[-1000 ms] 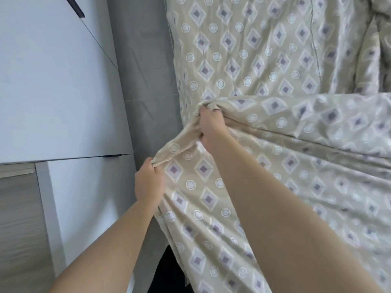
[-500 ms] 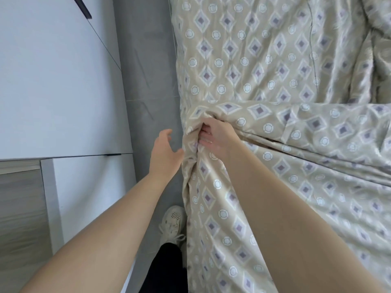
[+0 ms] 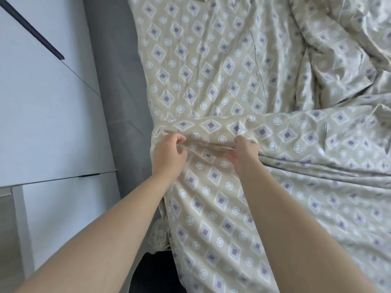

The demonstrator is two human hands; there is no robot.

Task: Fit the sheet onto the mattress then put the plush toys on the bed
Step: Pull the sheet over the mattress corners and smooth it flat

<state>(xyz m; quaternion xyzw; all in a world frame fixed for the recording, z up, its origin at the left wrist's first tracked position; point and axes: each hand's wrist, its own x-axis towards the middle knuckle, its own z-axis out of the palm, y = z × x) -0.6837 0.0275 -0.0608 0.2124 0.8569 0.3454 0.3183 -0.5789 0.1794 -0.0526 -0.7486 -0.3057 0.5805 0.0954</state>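
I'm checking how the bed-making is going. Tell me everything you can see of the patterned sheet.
The sheet is beige, slightly glossy fabric printed with purple diamonds and white rings. It lies fairly flat at upper left and is bunched into deep creases at upper right. A folded edge crosses the middle, and below it the cloth drapes down toward the viewer. The left hand and right hand grip that fold side by side.

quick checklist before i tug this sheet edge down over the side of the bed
1. Right hand pinches the sheet's fold: ok.
2. Left hand has a firm hold on the fold: cannot tell, fingers curl at it.
3. Sheet lies smooth: not ok, bunched at far right.
4. Hanging cloth clear of the shoe: cannot tell, it hangs in front of it.
5. Plush toys at hand: cannot tell, none in view.
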